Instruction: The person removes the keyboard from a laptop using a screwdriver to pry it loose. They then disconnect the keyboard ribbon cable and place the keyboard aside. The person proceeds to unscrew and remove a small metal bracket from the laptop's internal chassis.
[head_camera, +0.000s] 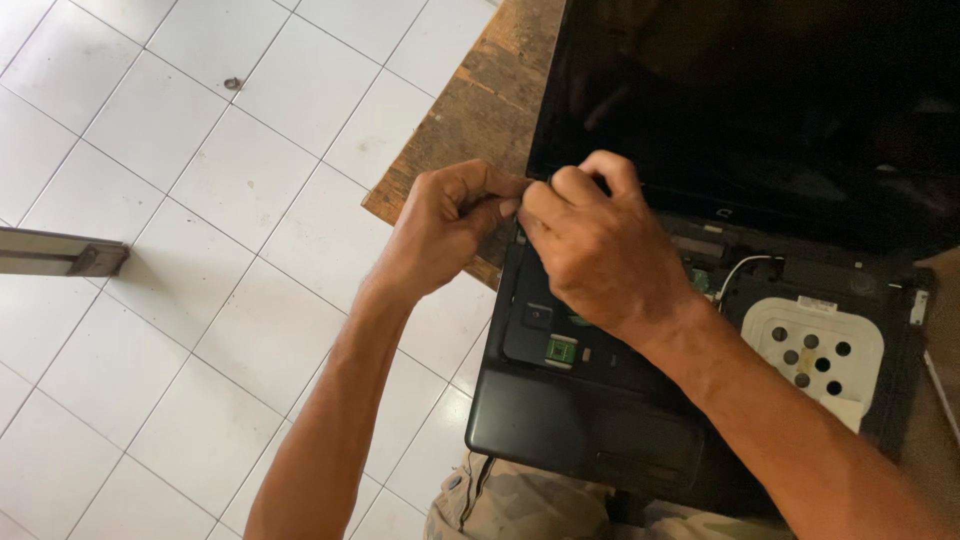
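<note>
khaki trousers (520, 505) show at the bottom edge, under the front of an opened black laptop (560, 420) that lies on a worn wooden table (470, 110). its keyboard is off, and the bared tray holds a green connector (561, 349), a white wire (745, 264) and a white perforated plate (812, 350). both hands meet at the left hinge corner: the left hand (447, 222) pinches its fingertips together there, the right hand (600, 245) curls shut beside it; what they grip is hidden. white floor tiles (200, 200) lie left.
</note>
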